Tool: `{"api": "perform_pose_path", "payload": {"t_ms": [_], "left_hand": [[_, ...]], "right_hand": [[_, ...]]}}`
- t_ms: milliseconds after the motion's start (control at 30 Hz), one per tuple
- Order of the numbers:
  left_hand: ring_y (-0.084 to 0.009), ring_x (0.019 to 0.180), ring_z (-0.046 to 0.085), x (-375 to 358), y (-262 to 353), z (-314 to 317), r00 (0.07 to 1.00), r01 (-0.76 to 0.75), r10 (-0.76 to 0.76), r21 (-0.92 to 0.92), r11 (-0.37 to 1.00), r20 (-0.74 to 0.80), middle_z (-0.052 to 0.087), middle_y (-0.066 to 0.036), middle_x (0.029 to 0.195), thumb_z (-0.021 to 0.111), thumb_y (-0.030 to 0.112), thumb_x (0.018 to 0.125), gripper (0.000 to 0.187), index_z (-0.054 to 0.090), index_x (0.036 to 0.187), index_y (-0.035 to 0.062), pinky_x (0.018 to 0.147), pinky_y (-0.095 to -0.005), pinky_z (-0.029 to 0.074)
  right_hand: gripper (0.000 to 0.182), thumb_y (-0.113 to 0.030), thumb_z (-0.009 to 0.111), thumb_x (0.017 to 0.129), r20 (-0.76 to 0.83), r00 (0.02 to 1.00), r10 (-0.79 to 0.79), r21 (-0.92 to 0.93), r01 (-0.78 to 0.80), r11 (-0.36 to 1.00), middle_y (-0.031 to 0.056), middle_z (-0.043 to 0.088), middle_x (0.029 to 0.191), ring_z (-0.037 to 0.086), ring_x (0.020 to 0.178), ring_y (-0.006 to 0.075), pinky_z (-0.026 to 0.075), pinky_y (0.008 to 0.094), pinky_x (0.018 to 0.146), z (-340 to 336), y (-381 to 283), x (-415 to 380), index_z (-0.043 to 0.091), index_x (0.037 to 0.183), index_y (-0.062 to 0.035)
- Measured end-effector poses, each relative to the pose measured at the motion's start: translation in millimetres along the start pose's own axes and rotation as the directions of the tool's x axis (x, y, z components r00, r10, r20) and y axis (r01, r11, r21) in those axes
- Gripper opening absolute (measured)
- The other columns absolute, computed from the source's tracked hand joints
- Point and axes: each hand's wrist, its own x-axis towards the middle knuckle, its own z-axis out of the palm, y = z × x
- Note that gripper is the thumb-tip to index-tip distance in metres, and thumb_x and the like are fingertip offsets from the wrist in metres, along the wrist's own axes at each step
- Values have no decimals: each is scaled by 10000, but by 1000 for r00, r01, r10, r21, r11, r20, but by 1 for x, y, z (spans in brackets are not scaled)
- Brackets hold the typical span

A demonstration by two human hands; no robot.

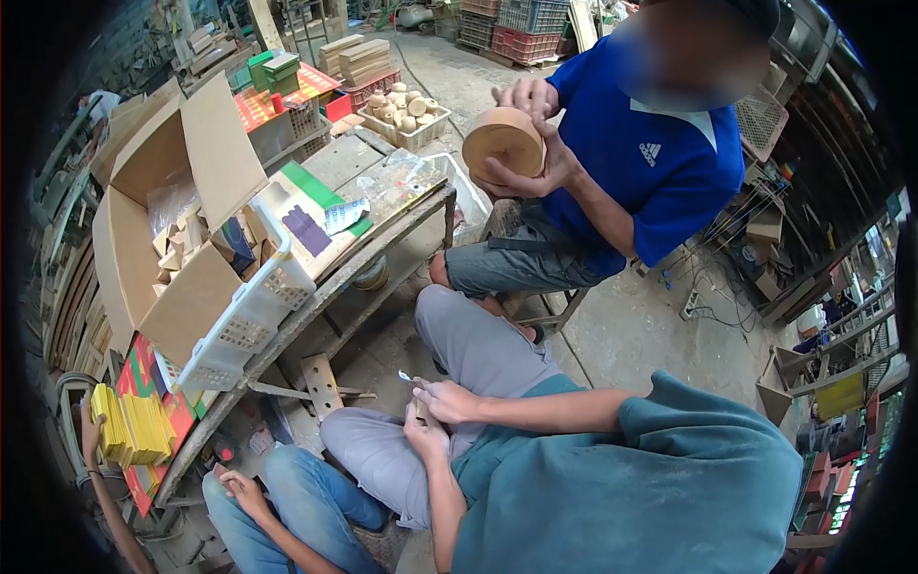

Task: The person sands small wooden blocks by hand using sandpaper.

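Right now, from my remote seat, I have both grips together above the grey trousers. The right grip is pinched narrow on a slim, white-tipped piece, its pale end poking out beyond the fingers. Just beside it, the left grip is closed around a small tan piece, mostly hidden by my fingers; I can't tell whether the two pieces touch.

Ahead of the grips stands the desk, with the open carton and white basket on it. To the grips' right, a co-worker in blue holds a round wooden block; to their left, another person's hand rests near a knee.

My main worry is a slip: the pinch looks fine and the pieces small, so a loose fingertip could drop one between the knees. If the white tip is sharp, crowded fingers could get nicked.
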Motion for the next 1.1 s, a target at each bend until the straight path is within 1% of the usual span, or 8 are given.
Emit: {"api": "perform_pose_path", "payload": {"t_ms": [167, 333, 467, 533, 700, 867, 933, 1100], "left_hand": [[-182, 804, 595, 2, 6, -3, 999, -6, 13, 147, 989, -52, 618, -104, 901, 529, 155, 947, 266, 595, 1078, -67, 716, -310, 472], [-206, 778, 579, 0, 14, 4, 972, -196, 229, 345, 918, -56, 576, -110, 848, 578, 133, 914, 265, 582, 1039, -101, 696, -319, 459], [-204, 815, 577, 0, 16, 5, 998, -60, 61, 111, 992, -9, 563, -105, 880, 567, 82, 913, 225, 582, 1061, -87, 721, -306, 458], [-214, 832, 584, -2, 14, 8, 992, -130, 128, 136, 982, 21, 563, -118, 916, 566, 92, 918, 240, 582, 1078, -87, 727, -310, 461], [-232, 860, 580, 8, 7, 3, 996, -21, 42, 244, 969, -84, 543, -122, 972, 547, 42, 912, 235, 575, 1100, -95, 758, -315, 460], [-257, 816, 585, 2, 16, 8, 988, -144, 152, 254, 956, -12, 560, -137, 936, 576, 127, 917, 257, 586, 1045, -95, 754, -344, 461], [-238, 816, 584, 3, 21, 7, 993, -23, 64, 381, 924, -95, 556, -127, 914, 567, 115, 924, 243, 580, 1045, -94, 758, -322, 459], [-220, 800, 582, 0, 10, 8, 996, -84, 86, 61, 995, -39, 562, -117, 923, 577, 181, 931, 293, 587, 1039, -92, 716, -331, 458]], "right_hand": [[521, -374, 327, 997, -101, 990, -102, 1, 103, 995, 292, 618, 831, 593, 811, 466, 447, 488, 736, 14, 9, -5, 612, 896, 51], [511, -346, 338, 992, -119, 993, 3, -2, -3, 1000, 299, 612, 817, 597, 826, 462, 449, 486, 733, 9, 10, -1, 613, 853, 62], [526, -371, 358, 989, -175, 983, -58, 21, 63, 998, 294, 616, 808, 607, 808, 451, 454, 481, 712, 16, 19, 0, 620, 845, 63], [499, -332, 366, 975, -155, 982, 104, 139, -83, 987, 323, 612, 858, 594, 862, 479, 448, 495, 777, 8, 16, 7, 633, 877, 77], [558, -410, 368, 983, -181, 984, 4, 133, 21, 991, 292, 620, 824, 629, 818, 407, 457, 452, 726, 18, 14, -10, 623, 850, 68], [530, -383, 358, 988, -143, 987, 73, 151, -51, 987, 285, 617, 801, 625, 792, 411, 454, 466, 718, 11, 17, 4, 622, 863, 59], [491, -329, 366, 977, -192, 981, -13, 136, 40, 990, 321, 600, 826, 603, 824, 464, 443, 508, 736, 17, 15, -8, 620, 865, 76], [480, -314, 370, 976, -222, 975, 2, 155, 33, 987, 318, 599, 817, 588, 827, 477, 436, 512, 746, 14, 12, -2, 616, 835, 73]]}}
